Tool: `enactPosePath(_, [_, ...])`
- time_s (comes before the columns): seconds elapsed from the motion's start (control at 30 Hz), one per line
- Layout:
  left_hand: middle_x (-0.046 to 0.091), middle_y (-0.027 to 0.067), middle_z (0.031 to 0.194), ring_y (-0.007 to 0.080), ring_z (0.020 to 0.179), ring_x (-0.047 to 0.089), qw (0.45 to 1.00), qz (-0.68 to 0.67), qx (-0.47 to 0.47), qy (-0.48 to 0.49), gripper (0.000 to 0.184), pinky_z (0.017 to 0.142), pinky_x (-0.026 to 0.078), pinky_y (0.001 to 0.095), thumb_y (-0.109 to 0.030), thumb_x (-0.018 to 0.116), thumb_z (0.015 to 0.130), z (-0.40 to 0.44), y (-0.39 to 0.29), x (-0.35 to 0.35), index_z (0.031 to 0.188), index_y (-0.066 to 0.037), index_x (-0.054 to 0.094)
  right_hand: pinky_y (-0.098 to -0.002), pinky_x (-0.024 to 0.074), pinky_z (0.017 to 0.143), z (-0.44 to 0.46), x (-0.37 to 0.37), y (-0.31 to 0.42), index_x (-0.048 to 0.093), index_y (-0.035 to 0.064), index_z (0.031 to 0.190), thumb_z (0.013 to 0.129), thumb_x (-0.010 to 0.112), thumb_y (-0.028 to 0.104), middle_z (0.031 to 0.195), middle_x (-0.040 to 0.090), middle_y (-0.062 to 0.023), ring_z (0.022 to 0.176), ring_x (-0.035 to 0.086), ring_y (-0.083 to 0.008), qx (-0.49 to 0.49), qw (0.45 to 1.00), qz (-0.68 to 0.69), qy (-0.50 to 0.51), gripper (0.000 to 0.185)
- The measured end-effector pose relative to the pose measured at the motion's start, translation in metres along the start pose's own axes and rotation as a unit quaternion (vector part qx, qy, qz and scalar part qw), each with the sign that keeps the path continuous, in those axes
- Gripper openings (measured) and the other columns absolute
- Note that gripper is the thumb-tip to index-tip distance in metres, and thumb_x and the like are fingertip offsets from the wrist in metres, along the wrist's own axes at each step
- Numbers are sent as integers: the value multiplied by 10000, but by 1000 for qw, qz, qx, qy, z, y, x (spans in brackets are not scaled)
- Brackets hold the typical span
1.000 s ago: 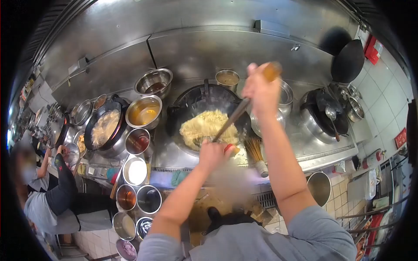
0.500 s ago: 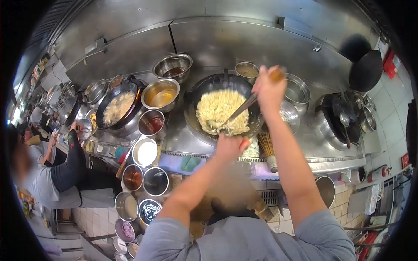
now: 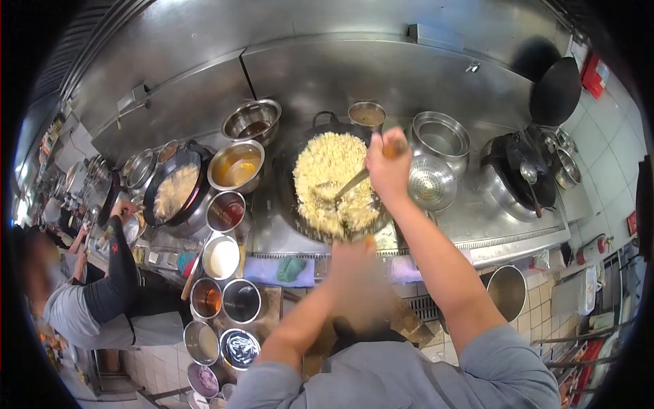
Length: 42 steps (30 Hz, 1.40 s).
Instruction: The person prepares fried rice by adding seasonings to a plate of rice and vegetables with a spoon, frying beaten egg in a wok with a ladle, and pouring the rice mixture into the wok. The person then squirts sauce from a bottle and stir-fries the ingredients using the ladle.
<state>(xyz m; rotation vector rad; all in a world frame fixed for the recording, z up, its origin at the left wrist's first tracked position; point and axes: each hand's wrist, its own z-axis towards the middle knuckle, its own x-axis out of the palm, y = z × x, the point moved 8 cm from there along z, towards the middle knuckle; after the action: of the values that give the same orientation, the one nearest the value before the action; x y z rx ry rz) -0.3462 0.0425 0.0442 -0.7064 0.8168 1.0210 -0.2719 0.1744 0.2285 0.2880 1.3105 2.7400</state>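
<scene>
A large black wok holds a wide mound of pale yellow fried rice. My right hand grips the wooden-ended handle of a metal ladle, whose bowl rests in the rice. At the wok's near edge is my left hand, closed, with a small orange-yellow piece showing beside it. Blur covers part of that hand, and what it grips is mostly hidden. A perforated strainer lies just right of the wok.
Left of the wok stand steel bowls of liquid and several containers. A co-worker is at the far left near another wok. On the right are a lidded-looking pot and a third wok.
The ladle and my right hand have come lower and left, over the rice. The rice has spread across the wok, which is tilted differently. My left hand has shifted slightly down.
</scene>
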Motion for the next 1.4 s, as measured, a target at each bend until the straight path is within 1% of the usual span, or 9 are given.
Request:
enactPosePath(0.1, [645, 95, 640, 272, 598, 638, 994, -86, 20, 60, 410, 700, 454, 441, -462, 504, 914, -19, -22, -35, 738, -121, 648, -254, 376, 419, -4, -9, 10, 360, 112, 801, 896, 583, 73, 586, 430, 22, 452, 420, -87, -5, 997, 48, 54, 245])
enactPosePath(0.17, [654, 88, 659, 277, 595, 637, 991, -89, 87, 40, 407, 656, 462, 429, -478, 513, 902, -3, -38, -78, 766, -131, 675, -253, 372, 424, 16, 0, 23, 370, 119, 808, 897, 587, 83, 576, 422, 21, 450, 411, -84, 207, 969, 81, 107, 238])
enactPosePath(0.23, [651, 76, 639, 283, 548, 625, 967, -80, -14, 240, 407, 609, 457, 421, -491, 516, 899, 48, -15, -95, 765, -149, 692, -248, 365, 425, 35, -8, 72, 388, 120, 813, 891, 608, 106, 561, 411, 20, 434, 395, -83, 191, 967, 150, 80, 234])
enactPosePath(0.43, [598, 100, 543, 263, 491, 590, 998, -16, 34, -59, 419, 544, 411, 410, -457, 506, 912, 19, -5, -20, 660, -138, 605, -265, 365, 403, -7, -3, -13, 334, 99, 792, 917, 521, 45, 544, 397, 5, 409, 411, -103, 67, 987, 144, 5, 231])
enactPosePath(0.7, [650, 105, 641, 316, 605, 647, 978, -127, 2, 163, 371, 639, 525, 454, -482, 562, 872, 72, -19, -121, 787, -147, 700, -242, 303, 412, 36, -23, 95, 354, 119, 811, 900, 557, 48, 542, 376, 21, 410, 336, -78, 144, 968, 197, 60, 233])
enactPosePath(0.9, [615, 95, 579, 285, 520, 600, 995, -47, -56, -73, 377, 648, 459, 417, -431, 545, 889, -13, 29, 61, 672, -137, 639, -242, 347, 412, -23, -21, -24, 370, 80, 817, 892, 535, -4, 586, 433, 6, 463, 410, -63, 36, 982, 180, -39, 200])
enactPosePath(1.03, [668, 136, 793, 315, 787, 649, 978, -99, 31, 180, 262, 702, 509, 440, -251, 575, 815, -61, -23, 10, 973, -59, 658, -238, 337, 449, 4, -29, 18, 331, 116, 813, 913, 521, 36, 576, 380, 10, 448, 359, -86, 183, 968, 163, 52, 230])
enactPosePath(1.17, [645, 82, 623, 263, 584, 629, 983, -150, 30, 98, 348, 659, 423, 407, -455, 511, 915, 57, -15, -92, 842, -184, 718, -236, 313, 408, 16, -31, 77, 362, 117, 827, 905, 564, 48, 571, 394, 17, 431, 369, -78, 160, 968, 191, 13, 227])
enactPosePath(1.4, [622, 40, 571, 244, 502, 597, 993, -91, -6, -73, 356, 691, 427, 415, -471, 549, 880, 6, 4, 8, 780, -158, 685, -254, 306, 392, 38, 5, -15, 390, 114, 787, 920, 569, 93, 518, 384, 23, 408, 374, -85, 58, 979, 195, 14, 224])
